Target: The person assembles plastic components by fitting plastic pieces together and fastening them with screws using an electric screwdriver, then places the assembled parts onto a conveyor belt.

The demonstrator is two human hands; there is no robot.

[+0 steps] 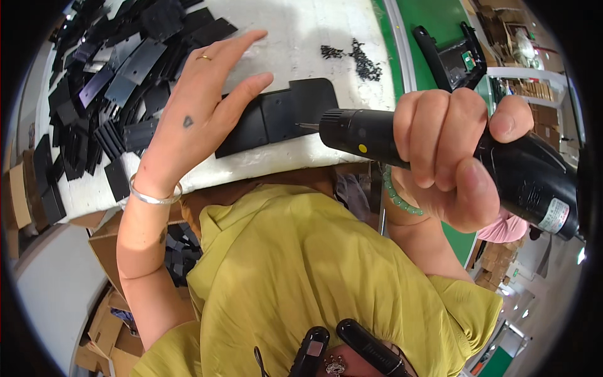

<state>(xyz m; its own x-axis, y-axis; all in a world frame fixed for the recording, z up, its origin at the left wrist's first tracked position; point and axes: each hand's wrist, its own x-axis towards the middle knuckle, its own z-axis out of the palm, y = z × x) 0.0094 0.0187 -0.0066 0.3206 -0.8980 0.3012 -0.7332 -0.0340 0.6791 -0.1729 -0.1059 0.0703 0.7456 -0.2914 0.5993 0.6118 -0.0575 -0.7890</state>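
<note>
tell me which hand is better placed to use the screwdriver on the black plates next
Probably the right hand: it grips the black screwdriver, whose bit points toward the black plates. The left hand is open, holding no tool, near their left end.

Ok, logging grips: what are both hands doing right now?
Left hand: open, over black plates, contact unclear.
Right hand: closed around a black power screwdriver.

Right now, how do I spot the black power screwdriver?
From the white table, look right to the right hand. It grips the screwdriver: rounded, with a yellow dot and thin metal bit, unlike the flat black plates nearby.
</note>
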